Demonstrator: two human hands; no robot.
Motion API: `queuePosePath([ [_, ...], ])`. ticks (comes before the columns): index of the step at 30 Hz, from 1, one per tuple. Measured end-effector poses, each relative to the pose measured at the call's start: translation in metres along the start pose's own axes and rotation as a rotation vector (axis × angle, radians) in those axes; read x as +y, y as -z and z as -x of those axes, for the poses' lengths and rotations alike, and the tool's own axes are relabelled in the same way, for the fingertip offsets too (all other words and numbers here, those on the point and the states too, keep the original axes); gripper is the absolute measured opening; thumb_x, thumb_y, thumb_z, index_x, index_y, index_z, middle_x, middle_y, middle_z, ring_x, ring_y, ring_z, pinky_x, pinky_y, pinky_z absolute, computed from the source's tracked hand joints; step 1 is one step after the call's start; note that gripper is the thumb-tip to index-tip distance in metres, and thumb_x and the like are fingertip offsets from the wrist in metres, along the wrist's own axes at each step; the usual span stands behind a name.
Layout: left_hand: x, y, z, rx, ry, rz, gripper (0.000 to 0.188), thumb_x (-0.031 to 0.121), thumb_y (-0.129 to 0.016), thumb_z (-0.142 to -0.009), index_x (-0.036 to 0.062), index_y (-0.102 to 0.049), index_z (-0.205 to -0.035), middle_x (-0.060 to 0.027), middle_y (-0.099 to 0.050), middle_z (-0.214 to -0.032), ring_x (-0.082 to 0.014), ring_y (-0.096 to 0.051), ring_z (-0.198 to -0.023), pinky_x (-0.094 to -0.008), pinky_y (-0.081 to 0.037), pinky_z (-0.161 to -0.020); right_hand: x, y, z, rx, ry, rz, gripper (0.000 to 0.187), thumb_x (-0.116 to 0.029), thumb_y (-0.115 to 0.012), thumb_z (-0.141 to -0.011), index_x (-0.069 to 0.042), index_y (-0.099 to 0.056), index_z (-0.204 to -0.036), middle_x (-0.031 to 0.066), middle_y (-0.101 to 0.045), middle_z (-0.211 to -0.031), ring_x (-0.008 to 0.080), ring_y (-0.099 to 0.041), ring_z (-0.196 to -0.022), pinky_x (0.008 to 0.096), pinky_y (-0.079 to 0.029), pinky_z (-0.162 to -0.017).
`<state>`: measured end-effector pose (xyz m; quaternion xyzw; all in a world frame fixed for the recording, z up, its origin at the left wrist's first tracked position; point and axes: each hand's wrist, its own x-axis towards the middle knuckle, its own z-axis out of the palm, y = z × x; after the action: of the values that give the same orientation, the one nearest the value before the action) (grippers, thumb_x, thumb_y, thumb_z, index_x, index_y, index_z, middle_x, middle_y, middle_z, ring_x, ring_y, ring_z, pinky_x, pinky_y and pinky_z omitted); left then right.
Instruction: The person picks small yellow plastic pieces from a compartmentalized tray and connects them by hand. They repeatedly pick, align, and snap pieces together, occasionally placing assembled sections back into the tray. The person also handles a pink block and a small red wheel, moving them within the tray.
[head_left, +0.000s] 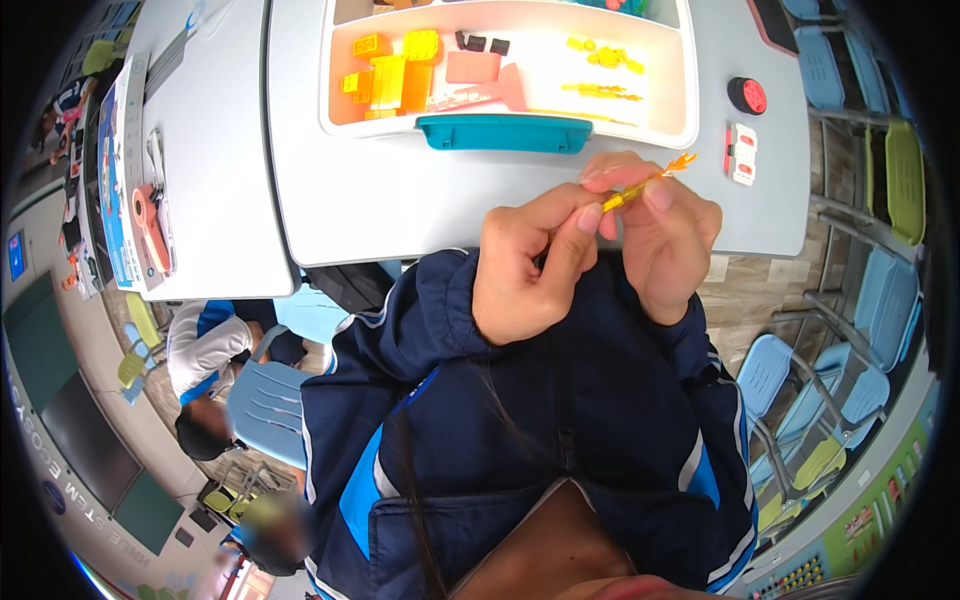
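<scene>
In front of my chest both hands meet at a small yellow plastic rod [622, 197] with an orange flame-shaped tip [682, 163] pointing up and right. My left hand [535, 265] pinches its lower end between thumb and finger. The fingers of my right hand [672, 235] are closed on it nearer the flame, thumb on top. Just beyond my hands stands a white bin [365, 130] with a teal handle [505, 135]. Inside lie yellow blocks [388, 85], pink pieces [473, 68], black pieces [477, 44] and thin yellow pieces [602, 91].
On the table's right side sit a red-and-black wheel-like part [748, 96] and a white block with red parts [741, 155]. A pink tool [150, 230] lies on the adjoining table. Blue chairs [840, 370] stand at right; a person [205, 360] sits at left.
</scene>
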<state>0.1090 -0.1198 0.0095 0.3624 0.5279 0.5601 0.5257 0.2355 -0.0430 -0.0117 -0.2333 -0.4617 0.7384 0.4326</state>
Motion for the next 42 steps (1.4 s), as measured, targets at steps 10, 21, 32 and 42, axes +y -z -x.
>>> queuePosePath([
  [10, 0.024, 0.017, -0.042, 0.001, -0.242, -0.290, 0.015, 0.008, -0.055, -0.095, -0.0043, -0.063, -0.091, -0.0063, -0.060, -0.070, -0.0114, -0.050, -0.056, -0.0251, -0.041, -0.056, -0.010, -0.001, -0.005, 0.086, 0.096, 0.516, 0.040, -0.028, -0.054, -0.096, 0.009, -0.065, -0.107, 0.0205, -0.067, -0.102, 0.0257, -0.065, -0.090, 0.0327, -0.049, -0.084],
  [21, -0.005, 0.043, -0.156, -0.505, -0.412, -1.062, 0.016, 0.004, -0.070, -0.078, 0.0011, -0.072, -0.094, -0.0143, -0.068, -0.089, -0.0285, -0.063, -0.082, -0.0340, -0.054, -0.075, -0.032, 0.071, 0.013, 0.419, 0.312, 0.671, 0.041, -0.030, -0.057, -0.095, 0.010, -0.066, -0.100, 0.0192, -0.067, -0.084, 0.0273, -0.061, -0.076, 0.0344, -0.048, -0.072],
  [32, 0.000, 0.047, -0.172, -0.452, -0.524, -1.564, 0.022, 0.004, -0.061, -0.083, 0.0035, -0.066, -0.104, -0.0144, -0.068, -0.077, -0.0289, -0.066, -0.065, -0.0349, -0.053, -0.058, -0.049, 0.049, -0.083, -0.159, 0.437, 1.536, 0.014, -0.003, -0.068, -0.071, 0.001, -0.070, -0.084, 0.0143, -0.066, -0.078, 0.0276, -0.064, -0.077, 0.0299, -0.051, -0.065],
  [42, 0.008, 0.062, -0.161, -0.335, -0.468, -1.327, 0.011, 0.011, -0.066, -0.083, 0.0021, -0.066, -0.090, -0.0152, -0.065, -0.076, -0.0323, -0.063, -0.067, -0.0382, -0.051, -0.061, -0.006, 0.036, -0.125, -0.450, 0.399, 1.818, 0.004, -0.003, -0.065, -0.068, -0.005, -0.063, -0.071, 0.0112, -0.063, -0.070, 0.0244, -0.065, -0.069, 0.0328, -0.052, -0.062],
])
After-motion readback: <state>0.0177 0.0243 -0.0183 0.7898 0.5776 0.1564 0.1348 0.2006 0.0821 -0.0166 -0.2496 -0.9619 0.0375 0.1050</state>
